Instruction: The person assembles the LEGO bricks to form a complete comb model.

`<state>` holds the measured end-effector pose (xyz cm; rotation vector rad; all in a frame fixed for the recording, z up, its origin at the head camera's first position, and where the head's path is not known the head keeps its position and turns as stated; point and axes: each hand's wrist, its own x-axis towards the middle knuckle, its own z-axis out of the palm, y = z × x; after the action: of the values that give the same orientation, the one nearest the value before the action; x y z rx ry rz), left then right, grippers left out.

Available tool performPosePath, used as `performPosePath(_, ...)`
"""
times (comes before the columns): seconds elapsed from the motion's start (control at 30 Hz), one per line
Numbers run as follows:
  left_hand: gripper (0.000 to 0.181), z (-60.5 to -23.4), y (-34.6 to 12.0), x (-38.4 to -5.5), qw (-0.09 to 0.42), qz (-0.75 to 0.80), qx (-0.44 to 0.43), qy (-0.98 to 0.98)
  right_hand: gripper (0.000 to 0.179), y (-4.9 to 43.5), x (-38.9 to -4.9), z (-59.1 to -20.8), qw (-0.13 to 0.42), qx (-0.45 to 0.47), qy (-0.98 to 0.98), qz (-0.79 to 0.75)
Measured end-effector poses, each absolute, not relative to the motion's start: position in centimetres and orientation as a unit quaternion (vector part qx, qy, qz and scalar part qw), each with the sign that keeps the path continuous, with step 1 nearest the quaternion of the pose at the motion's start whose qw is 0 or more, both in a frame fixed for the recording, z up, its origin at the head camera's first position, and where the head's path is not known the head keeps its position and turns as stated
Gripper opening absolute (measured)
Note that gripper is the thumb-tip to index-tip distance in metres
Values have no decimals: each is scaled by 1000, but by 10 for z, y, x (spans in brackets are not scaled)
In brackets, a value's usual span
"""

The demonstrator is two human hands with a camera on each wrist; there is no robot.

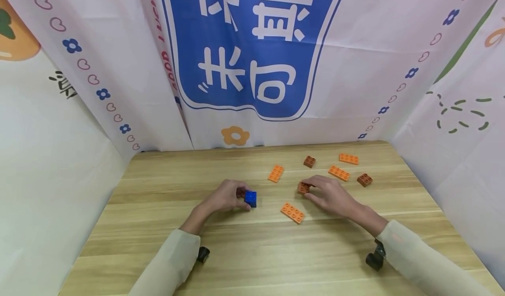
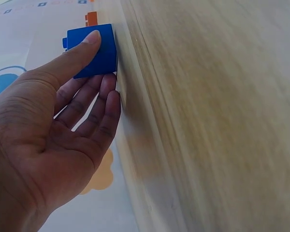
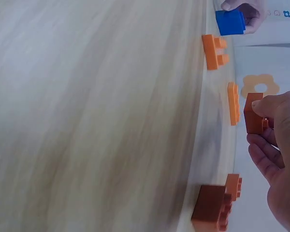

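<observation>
My left hand [image 1: 228, 195] pinches a blue toy brick [image 1: 250, 198] between thumb and fingertips, its studs facing up. In the left wrist view the thumb lies on the near side of the blue brick [image 2: 96, 55]; whether it touches the tabletop I cannot tell. To the right, my right hand [image 1: 332, 196] grips a small brown brick [image 1: 303, 188]. The right wrist view shows this brown brick [image 3: 254, 115] between thumb and fingers, apparently raised off the table. Between and below the hands lies an orange eight-stud brick [image 1: 293, 212], flat, studs up.
Another orange brick [image 1: 276, 173] lies beyond the hands. Behind the right hand are a brown brick [image 1: 309, 161] and two orange bricks [image 1: 339, 173], with another brown brick [image 1: 364, 180] to their right. Printed cloth [image 1: 347, 103] stands along the back of the wooden table [image 1: 276, 261].
</observation>
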<state>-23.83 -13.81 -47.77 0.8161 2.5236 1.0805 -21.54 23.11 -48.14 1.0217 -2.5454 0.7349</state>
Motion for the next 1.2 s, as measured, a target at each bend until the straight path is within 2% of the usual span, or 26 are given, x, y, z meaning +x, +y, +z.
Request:
performPosePath(0.53, 37, -477, -138, -241, 150, 383, 268, 871, 41, 193, -222, -467, 145, 368, -872, 288)
performPosePath(1.2, 35, -479, -137, -241, 140, 367, 283, 875, 39, 141, -221, -466, 98, 391, -846, 348)
